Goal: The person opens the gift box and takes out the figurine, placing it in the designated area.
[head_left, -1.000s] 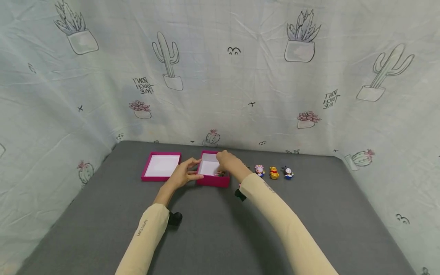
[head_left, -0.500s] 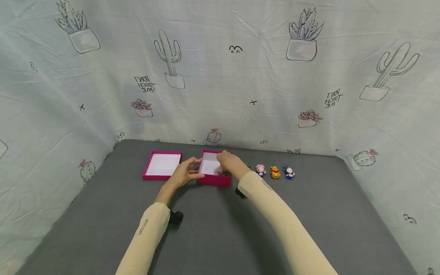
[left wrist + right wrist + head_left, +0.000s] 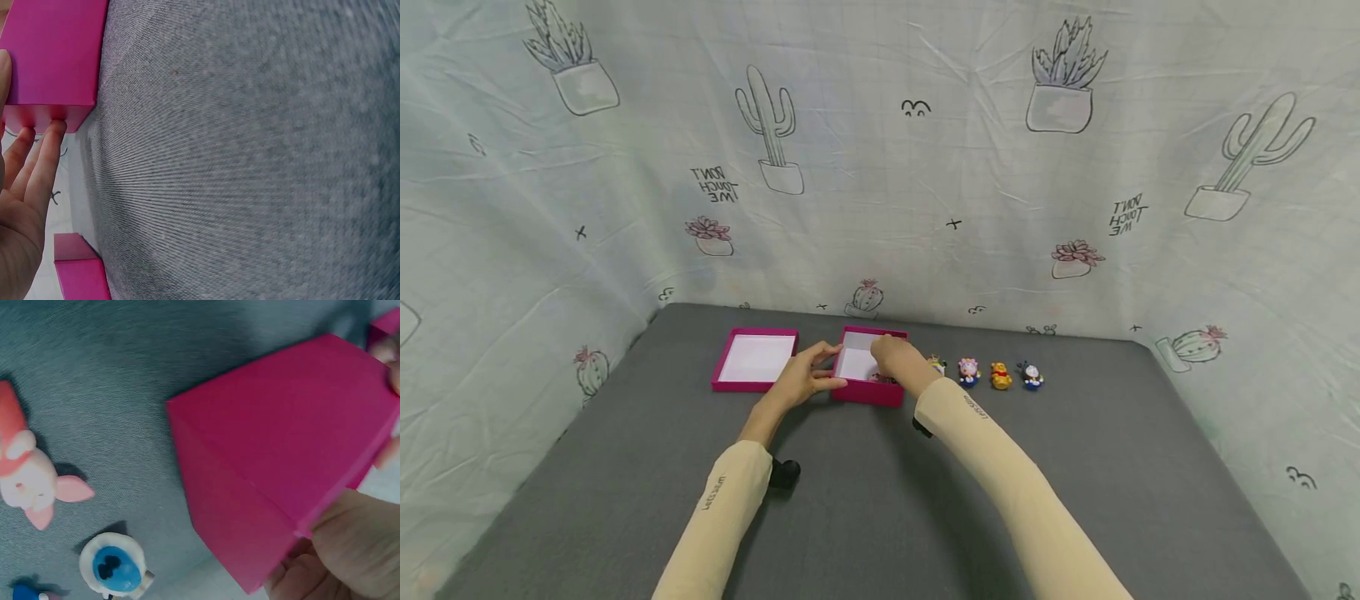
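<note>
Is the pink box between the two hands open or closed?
Open. In the head view, the pink box shows its white inside from above, and the right hand is over it.

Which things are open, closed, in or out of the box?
Pink box: open, upright
Pink lid: off, white inside up
Left hand: touching box
Right hand: in box, grip hidden
Yellow bear: out
Toy left of bear: out
Toy right of bear: out
Half-hidden toy: out
Pink-eared toy: out

a plain magenta box (image 3: 868, 393), white inside, sits flat and open-topped on the grey tabletop (image 3: 850, 508).
</note>
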The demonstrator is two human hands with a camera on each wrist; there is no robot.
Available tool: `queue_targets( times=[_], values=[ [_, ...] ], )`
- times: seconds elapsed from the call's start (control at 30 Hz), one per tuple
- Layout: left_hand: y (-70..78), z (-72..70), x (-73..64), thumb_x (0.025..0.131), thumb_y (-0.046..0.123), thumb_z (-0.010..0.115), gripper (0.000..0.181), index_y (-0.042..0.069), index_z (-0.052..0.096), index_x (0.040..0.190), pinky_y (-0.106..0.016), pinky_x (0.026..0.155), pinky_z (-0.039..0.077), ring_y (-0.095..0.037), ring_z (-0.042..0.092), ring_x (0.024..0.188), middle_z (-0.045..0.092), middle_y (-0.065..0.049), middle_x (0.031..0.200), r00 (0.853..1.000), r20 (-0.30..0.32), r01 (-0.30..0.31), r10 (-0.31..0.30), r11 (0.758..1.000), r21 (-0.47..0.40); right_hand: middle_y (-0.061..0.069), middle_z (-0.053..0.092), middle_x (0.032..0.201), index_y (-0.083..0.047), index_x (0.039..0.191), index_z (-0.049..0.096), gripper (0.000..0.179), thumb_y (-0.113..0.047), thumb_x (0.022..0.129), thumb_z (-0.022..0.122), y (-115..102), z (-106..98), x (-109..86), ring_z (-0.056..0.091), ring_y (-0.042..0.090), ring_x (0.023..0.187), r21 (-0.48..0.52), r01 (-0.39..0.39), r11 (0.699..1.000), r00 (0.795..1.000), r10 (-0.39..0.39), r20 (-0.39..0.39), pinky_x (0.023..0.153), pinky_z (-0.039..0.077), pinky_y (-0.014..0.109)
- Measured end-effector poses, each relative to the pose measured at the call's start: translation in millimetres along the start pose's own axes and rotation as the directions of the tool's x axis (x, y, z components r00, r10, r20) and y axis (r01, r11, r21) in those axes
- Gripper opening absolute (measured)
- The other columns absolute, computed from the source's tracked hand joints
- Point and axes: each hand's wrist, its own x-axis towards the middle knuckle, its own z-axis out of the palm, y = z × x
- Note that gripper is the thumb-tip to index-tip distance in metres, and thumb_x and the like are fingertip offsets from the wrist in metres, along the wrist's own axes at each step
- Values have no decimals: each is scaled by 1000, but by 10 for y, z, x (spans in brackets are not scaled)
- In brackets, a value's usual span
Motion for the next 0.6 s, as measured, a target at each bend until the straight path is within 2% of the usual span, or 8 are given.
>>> queue_targets(
  times=[0.1, 0.27, 0.37, 0.47, 0.6],
  values=[
    [-5, -10, -3, 78, 6, 77, 49, -3, 52, 119, -45, 91, 50, -40, 55, 118, 43, -13, 146, 1000, -2, 2, -2, 1000, 2, 10, 66, 107, -4, 110, 65, 18, -12, 94, 62, -11, 46, 5, 60, 17, 90, -66, 43, 997, 997, -48, -65, 85, 53, 29],
    [-26, -17, -9, 78, 6, 77, 48, -3, 52, 119, -45, 91, 50, -40, 56, 117, 43, -14, 146, 1000, -9, -10, 10, 1000, 15, 11, 67, 100, -3, 104, 67, 16, -13, 91, 66, -3, 111, 25, 62, 18, 88, -92, 74, 993, 983, -89, -161, 80, 55, 29],
    [11, -14, -27, 79, 3, 76, 47, -4, 52, 118, -47, 91, 49, -42, 55, 117, 42, -16, 145, 1000, -3, -19, 19, 1000, -9, 10, 68, 98, -3, 102, 68, 16, -14, 91, 68, 3, 146, 46, 64, 19, 88, -118, 81, 990, 978, -102, -183, 80, 55, 28],
    [4, -2, -19, 79, 3, 76, 47, -4, 51, 119, -48, 91, 49, -43, 54, 117, 41, -17, 146, 1000, 0, -26, 26, 1000, -13, 11, 68, 98, -3, 102, 68, 16, -14, 91, 68, 18, 163, 54, 64, 20, 91, -123, 92, 988, 975, -114, -189, 80, 55, 28],
    [-26, -3, -4, 79, 6, 77, 49, -2, 52, 120, -46, 91, 49, -41, 55, 117, 42, -14, 146, 1000, -1, -9, 9, 1000, -4, 11, 66, 99, -3, 103, 67, 15, -12, 92, 66, 59, 164, 65, 63, 20, 88, -54, 129, 990, 966, -137, -219, 79, 55, 30]
  ],
)
